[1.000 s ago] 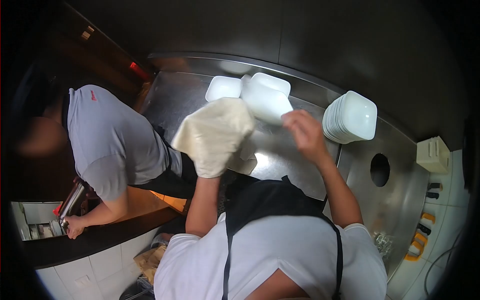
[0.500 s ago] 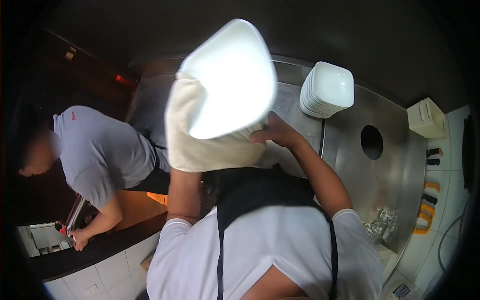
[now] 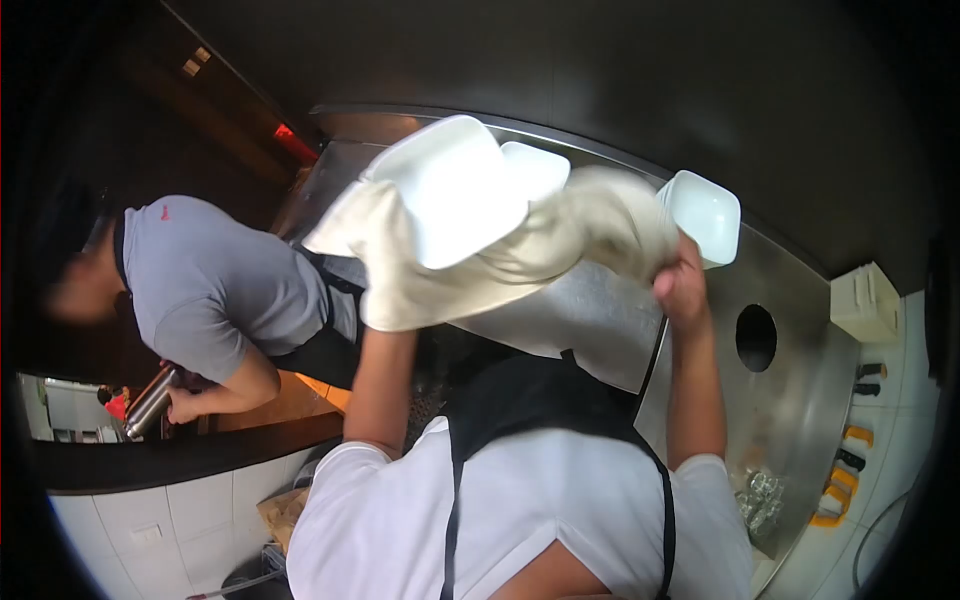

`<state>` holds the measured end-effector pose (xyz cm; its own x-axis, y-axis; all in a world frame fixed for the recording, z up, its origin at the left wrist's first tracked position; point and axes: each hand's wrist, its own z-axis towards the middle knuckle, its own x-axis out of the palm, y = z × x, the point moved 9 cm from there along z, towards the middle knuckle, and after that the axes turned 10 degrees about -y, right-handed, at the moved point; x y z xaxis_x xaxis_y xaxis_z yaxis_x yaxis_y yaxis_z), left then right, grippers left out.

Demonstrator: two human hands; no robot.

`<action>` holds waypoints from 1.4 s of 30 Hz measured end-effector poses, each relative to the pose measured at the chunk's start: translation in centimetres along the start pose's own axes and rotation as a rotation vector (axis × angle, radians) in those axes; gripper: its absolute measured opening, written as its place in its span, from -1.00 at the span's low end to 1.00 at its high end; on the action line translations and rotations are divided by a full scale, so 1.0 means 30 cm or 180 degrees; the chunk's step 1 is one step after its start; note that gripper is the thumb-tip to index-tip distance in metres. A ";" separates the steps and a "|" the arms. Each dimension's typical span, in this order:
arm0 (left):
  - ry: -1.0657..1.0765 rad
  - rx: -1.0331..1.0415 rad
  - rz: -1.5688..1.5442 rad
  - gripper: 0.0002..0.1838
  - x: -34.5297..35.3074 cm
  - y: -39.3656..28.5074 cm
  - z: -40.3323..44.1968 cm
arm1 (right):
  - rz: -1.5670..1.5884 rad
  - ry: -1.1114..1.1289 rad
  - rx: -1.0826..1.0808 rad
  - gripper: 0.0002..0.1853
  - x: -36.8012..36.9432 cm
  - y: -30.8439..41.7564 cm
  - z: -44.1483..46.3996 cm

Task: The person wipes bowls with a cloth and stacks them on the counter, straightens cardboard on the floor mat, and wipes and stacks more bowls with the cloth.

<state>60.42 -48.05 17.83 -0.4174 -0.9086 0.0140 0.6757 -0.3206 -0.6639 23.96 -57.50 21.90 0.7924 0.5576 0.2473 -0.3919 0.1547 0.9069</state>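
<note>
A white square dish point(image 3: 450, 190) is held up in front of me, tilted. My left hand is under a cream cloth point(image 3: 400, 285), its fingers hidden, and grips the dish through the fabric. The cloth stretches from there to the right, blurred by motion. At its far end my right hand point(image 3: 683, 283) is closed on the cloth, away from the dish. Just beyond that hand stands a stack of white dishes point(image 3: 706, 215). Another white dish point(image 3: 540, 170) shows partly behind the held one.
A steel counter point(image 3: 590, 320) runs along the wall, with a round hole point(image 3: 756, 337) at right. Beyond are a white box point(image 3: 864, 303), knives with yellow and black handles point(image 3: 838, 490) and clear glassware point(image 3: 760, 498). A co-worker point(image 3: 220, 280) bends at left, holding a metal cylinder point(image 3: 152, 402).
My right hand has left the dish's edge and moved right, pulling the cloth out with it. The dish is lower. Another white dish has come into view behind it.
</note>
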 end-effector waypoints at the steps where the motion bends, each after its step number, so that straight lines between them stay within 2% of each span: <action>1: 0.0035 -0.0606 -0.0355 -0.76 0.053 -0.036 -0.067 | 0.0514 0.0040 0.0047 -0.50 0.055 0.021 0.054; 3: 0.0264 -0.1075 -0.0611 -0.82 0.162 -0.143 -0.173 | -0.1404 0.0119 -0.0656 -0.60 0.221 -0.059 0.138; 4: -0.0205 -0.1017 -0.0629 -0.80 0.186 -0.222 -0.223 | -0.2457 0.0111 -0.1130 -0.65 0.316 -0.112 0.165; 5: -0.0265 -0.2251 -0.1534 -0.78 0.223 -0.198 -0.267 | -0.3712 0.0199 -0.1791 -0.67 0.399 -0.163 0.169; 6: -0.0733 -0.3506 -0.2391 -0.76 0.251 -0.195 -0.339 | -0.3600 0.0505 -0.1623 -0.70 0.407 -0.193 0.160; 7: 0.0730 -0.1602 -0.0736 -0.78 0.232 -0.290 -0.207 | -0.3474 0.0824 -0.1475 -0.74 0.419 -0.216 0.138; 8: 0.0889 0.0565 0.0830 -0.79 0.182 -0.414 -0.133 | -0.3316 0.1141 -0.1316 -0.77 0.404 -0.238 0.125; 10: 0.0932 -0.0655 0.0269 -0.79 0.164 -0.261 -0.166 | -0.3768 0.0342 -0.1658 -0.77 0.315 -0.218 0.181; 12: 0.0590 -0.0997 0.0129 -0.73 0.141 -0.143 -0.251 | -0.3843 -0.0365 -0.1775 -0.73 0.279 -0.173 0.244; 13: 0.0948 0.0428 0.0960 -0.78 0.183 -0.198 -0.277 | -0.3467 -0.0468 -0.1350 -0.72 0.281 -0.203 0.272; 15: 0.0367 -0.2498 -0.0937 -0.84 0.265 -0.137 -0.294 | -0.2696 -0.0658 -0.0520 -0.69 0.309 -0.286 0.291; 16: 0.0159 -0.2540 -0.0958 -0.81 0.288 -0.102 -0.322 | -0.2700 -0.0107 -0.0384 -0.66 0.359 -0.341 0.270; 17: 0.0103 -0.2553 -0.1269 -0.80 0.297 -0.117 -0.292 | -0.2492 0.0260 -0.0586 -0.71 0.380 -0.341 0.246; 19: 0.0011 -0.2582 -0.1849 -0.78 0.277 -0.149 -0.207 | -0.2552 0.1426 -0.0648 -0.75 0.395 -0.353 0.213; 20: 0.0246 -0.1747 -0.0821 -0.74 0.249 -0.090 -0.199 | -0.2971 0.1238 -0.0558 -0.75 0.328 -0.360 0.235; 22: 0.0463 -0.1753 -0.0323 -0.74 0.219 -0.126 -0.205 | -0.3852 0.0887 -0.0475 -0.76 0.236 -0.353 0.292; 23: 0.0583 -0.1774 -0.0084 -0.75 0.223 -0.155 -0.206 | -0.3656 0.0333 -0.0692 -0.76 0.224 -0.302 0.324; 24: 0.0630 -0.2084 -0.0692 -0.70 0.258 -0.200 -0.225 | -0.3443 -0.0207 -0.0903 -0.77 0.232 -0.253 0.340; 25: 0.0987 -0.1855 -0.0018 -0.65 0.262 -0.174 -0.293 | -0.3197 -0.0739 -0.1110 -0.77 0.243 -0.215 0.341; 26: 0.1330 -0.1577 0.0645 -0.60 0.266 -0.148 -0.359 | -0.2964 -0.0507 -0.0719 -0.79 0.275 -0.288 0.327; 28: 0.1604 0.0225 0.1729 -0.63 0.258 -0.096 -0.377 | -0.2600 0.0236 -0.0780 -0.80 0.369 -0.298 0.266; 29: 0.1270 -0.1156 0.0165 -0.68 0.270 -0.086 -0.296 | -0.2533 0.0664 -0.0768 -0.80 0.383 -0.334 0.243; 30: 0.0443 -0.2325 -0.1451 -0.72 0.275 -0.081 -0.225 | -0.2701 0.0950 -0.0787 -0.81 0.381 -0.342 0.225; 31: 0.0345 -0.2042 -0.1027 -0.74 0.246 -0.035 -0.207 | -0.2872 0.1242 -0.0784 -0.82 0.371 -0.334 0.196; 32: 0.0200 -0.2459 -0.0908 -0.74 0.221 0.002 -0.222 | -0.3047 0.1557 -0.0788 -0.82 0.361 -0.336 0.166; 33: 0.0042 -0.2857 -0.0807 -0.74 0.202 0.028 -0.222 | -0.3101 0.1108 -0.1015 -0.81 0.322 -0.293 0.172; 34: 0.0229 -0.2703 -0.1071 -0.74 0.204 0.005 -0.176 | -0.3154 0.0652 -0.1260 -0.79 0.288 -0.246 0.174; 35: 0.1359 -0.1203 -0.0017 -0.76 0.229 -0.040 -0.111 | -0.3197 0.0196 -0.1506 -0.78 0.260 -0.199 0.169; 36: 0.1763 0.0543 0.0851 -0.79 0.229 -0.100 -0.081 | -0.3051 -0.0042 -0.1642 -0.62 0.244 -0.200 0.140; 38: 0.1843 0.0169 0.0322 -0.86 0.239 -0.041 -0.113 | -0.2665 -0.0401 -0.1897 -0.61 0.299 -0.197 0.121; 39: 0.1949 -0.0651 0.0003 -0.83 0.249 0.059 -0.187 | -0.2457 -0.0593 -0.1993 -0.60 0.336 -0.204 0.125; 40: 0.1916 -0.1479 -0.0285 -0.80 0.252 0.157 -0.269 | -0.1976 -0.0563 -0.1780 -0.62 0.367 -0.244 0.148; 42: 0.2073 -0.2994 -0.1542 -0.63 0.289 0.167 -0.311 | -0.1472 -0.0632 -0.1299 -0.57 0.405 -0.242 0.222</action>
<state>54.52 -55.05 7.65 -0.9078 -0.3620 0.2119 -0.2177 -0.0252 -0.9757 39.54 -57.28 20.60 0.9780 0.2037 -0.0440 -0.1045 0.6622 0.7420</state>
